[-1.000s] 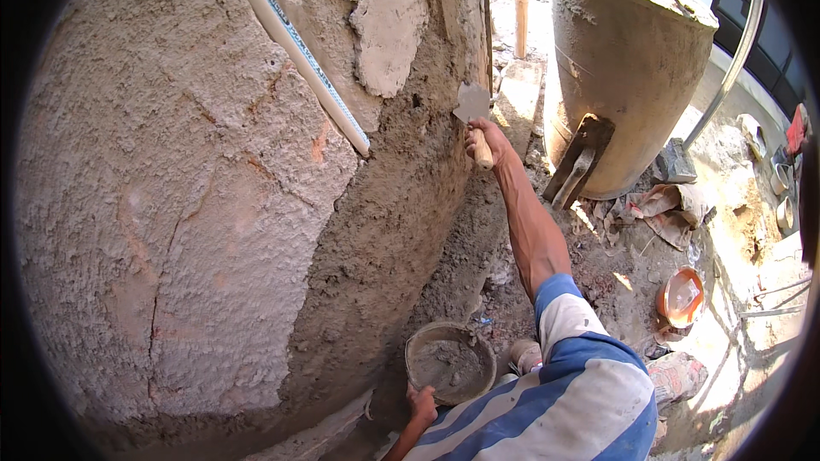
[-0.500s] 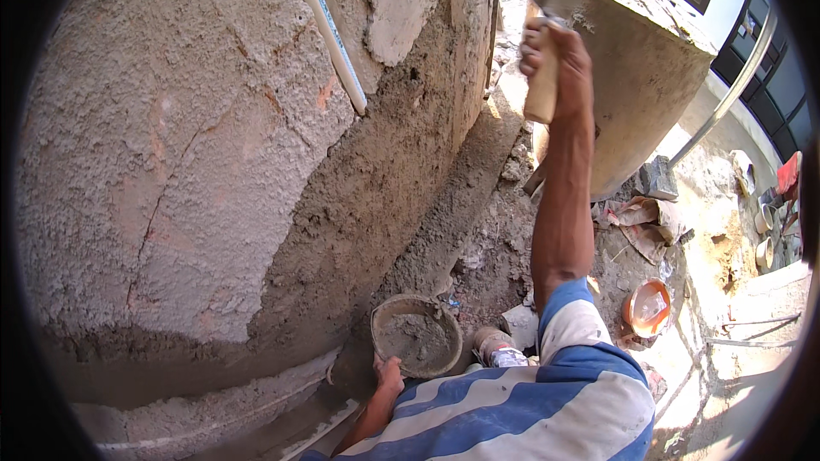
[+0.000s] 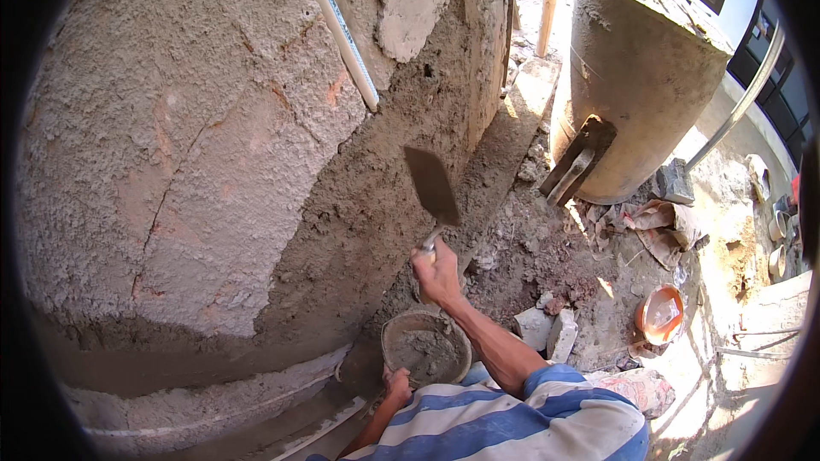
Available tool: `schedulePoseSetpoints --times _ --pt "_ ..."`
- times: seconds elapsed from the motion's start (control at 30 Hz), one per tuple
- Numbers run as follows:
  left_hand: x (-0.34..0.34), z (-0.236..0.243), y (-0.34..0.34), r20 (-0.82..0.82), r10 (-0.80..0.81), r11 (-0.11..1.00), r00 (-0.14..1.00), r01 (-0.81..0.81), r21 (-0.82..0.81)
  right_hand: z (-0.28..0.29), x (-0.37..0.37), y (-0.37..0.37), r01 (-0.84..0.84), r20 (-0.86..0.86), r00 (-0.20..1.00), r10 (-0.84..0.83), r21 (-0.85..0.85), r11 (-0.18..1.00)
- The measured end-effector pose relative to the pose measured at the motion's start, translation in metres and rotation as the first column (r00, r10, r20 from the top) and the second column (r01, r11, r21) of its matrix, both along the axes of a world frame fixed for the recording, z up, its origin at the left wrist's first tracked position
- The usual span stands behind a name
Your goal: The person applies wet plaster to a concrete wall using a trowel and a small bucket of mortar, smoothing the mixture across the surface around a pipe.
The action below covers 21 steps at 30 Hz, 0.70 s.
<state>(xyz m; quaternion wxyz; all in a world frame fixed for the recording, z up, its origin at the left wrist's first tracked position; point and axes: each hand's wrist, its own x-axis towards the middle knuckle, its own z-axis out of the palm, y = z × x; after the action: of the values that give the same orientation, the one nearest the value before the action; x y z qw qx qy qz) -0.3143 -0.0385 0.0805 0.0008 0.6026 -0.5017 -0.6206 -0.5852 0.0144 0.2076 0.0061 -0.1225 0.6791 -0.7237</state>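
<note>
My right hand (image 3: 436, 272) grips the handle of a trowel (image 3: 431, 183), its broad blade tilted up in front of the rough, darker mortar patch (image 3: 325, 248) low on the wall. Below it, my left hand (image 3: 395, 383) holds the rim of a round bucket (image 3: 461, 335) containing grey mortar (image 3: 424, 357). The lighter, cracked render (image 3: 162, 162) covers the wall to the left. A white pipe (image 3: 343, 38) runs down the wall and ends above the darker patch.
A large concrete cylinder (image 3: 641, 94) stands at the right. Around its base lie a block (image 3: 673, 182), crumpled sacks (image 3: 662, 230) and rubble (image 3: 547, 333). An orange container (image 3: 659, 314) sits lower right. A wooden pole (image 3: 549, 4) and curved metal tube (image 3: 738, 101) rise behind.
My right hand and trowel rose toward the upper right, then came down and leftward, closer to the bucket and lower wall. My left hand has kept hold of the bucket.
</note>
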Motion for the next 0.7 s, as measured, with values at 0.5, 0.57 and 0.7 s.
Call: schedulePoseSetpoints --times 0.5,0.57,0.7 --pt "0.02 -0.039 -0.029 -0.144 0.001 0.995 0.99 0.013 0.099 0.035 -0.19 -0.056 0.065 0.291 0.954 0.064 -0.413 0.909" --pt "0.012 -0.029 -0.026 -0.162 0.068 0.993 0.984 -0.051 0.105 0.038 -0.171 -0.06 0.09 0.303 0.951 0.052 -0.436 0.896" --pt "0.01 -0.028 -0.027 -0.155 0.055 0.995 0.986 -0.041 0.086 0.06 -0.119 -0.062 -0.029 0.28 0.943 0.178 -0.463 0.886"
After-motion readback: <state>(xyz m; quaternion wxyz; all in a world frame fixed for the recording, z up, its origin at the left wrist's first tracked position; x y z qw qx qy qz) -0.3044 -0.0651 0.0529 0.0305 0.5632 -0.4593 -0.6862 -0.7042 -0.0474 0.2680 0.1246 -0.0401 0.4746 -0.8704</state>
